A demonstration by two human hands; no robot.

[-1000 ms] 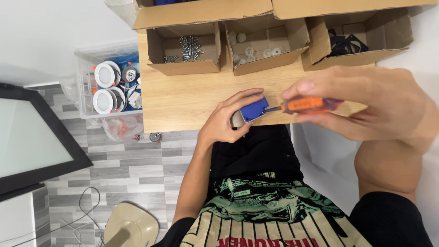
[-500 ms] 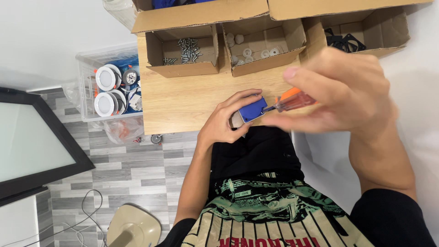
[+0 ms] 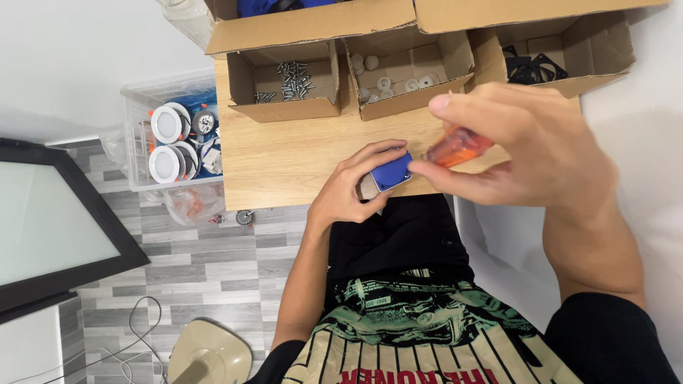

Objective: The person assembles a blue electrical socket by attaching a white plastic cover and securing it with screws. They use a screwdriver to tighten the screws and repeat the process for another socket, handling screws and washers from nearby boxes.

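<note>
My left hand (image 3: 347, 192) grips a small blue block with a pale underside (image 3: 390, 174) at the near edge of the wooden table (image 3: 284, 160). My right hand (image 3: 523, 153) holds a screwdriver with a translucent orange handle (image 3: 455, 146), raised and tilted, its tip end pointing at the blue block. The shaft is hidden behind my fingers.
Three open cardboard boxes stand at the back: one with screws (image 3: 288, 82), one with white round parts (image 3: 402, 78), one with black parts (image 3: 541, 60). A clear bin with round white lamps (image 3: 174, 135) sits left of the table. A dark framed panel (image 3: 50, 227) lies on the floor.
My right hand has swung upward and closer to the camera, tilting the screwdriver steeper over the blue block. The left hand stays in place holding the block.
</note>
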